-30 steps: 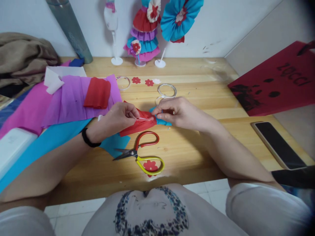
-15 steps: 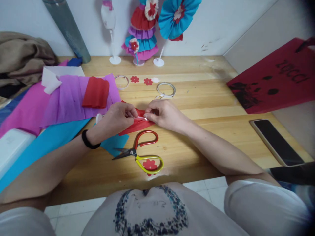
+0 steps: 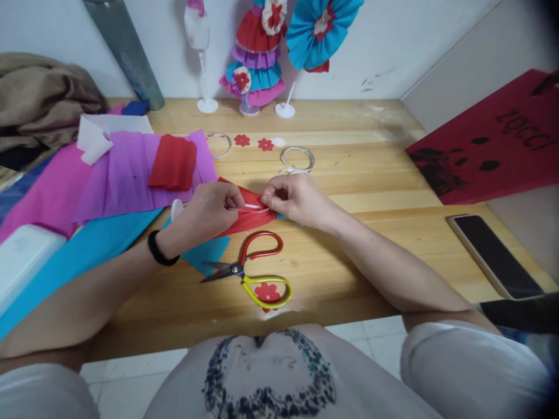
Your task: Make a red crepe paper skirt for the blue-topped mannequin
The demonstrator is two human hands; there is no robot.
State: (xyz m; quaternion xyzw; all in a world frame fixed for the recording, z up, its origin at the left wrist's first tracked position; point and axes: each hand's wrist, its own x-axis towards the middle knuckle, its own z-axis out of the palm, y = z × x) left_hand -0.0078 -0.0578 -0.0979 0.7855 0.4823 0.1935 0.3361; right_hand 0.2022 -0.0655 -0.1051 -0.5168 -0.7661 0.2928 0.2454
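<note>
My left hand is closed in a pinch at the left part of a red crepe paper strip. Opposite it, my right hand pinches the same paper with thumb and forefinger. A thin white strip of tape runs along the paper between my fingertips, and my fingers cover its ends. Close in front of both hands lie scissors, blades partly apart, with one red and one yellow handle. Under the yellow handle is a red paper flower. A blue paper piece lies below my left wrist.
Tape rolls and small red flowers lie beyond my hands. A folded red paper piece rests on purple crepe paper at left. Decorated stands line the wall. A phone and red bag are right.
My right hand has shifted slightly right, away from the left, so more red paper and white tape shows between them. The whole view has moved a little.
</note>
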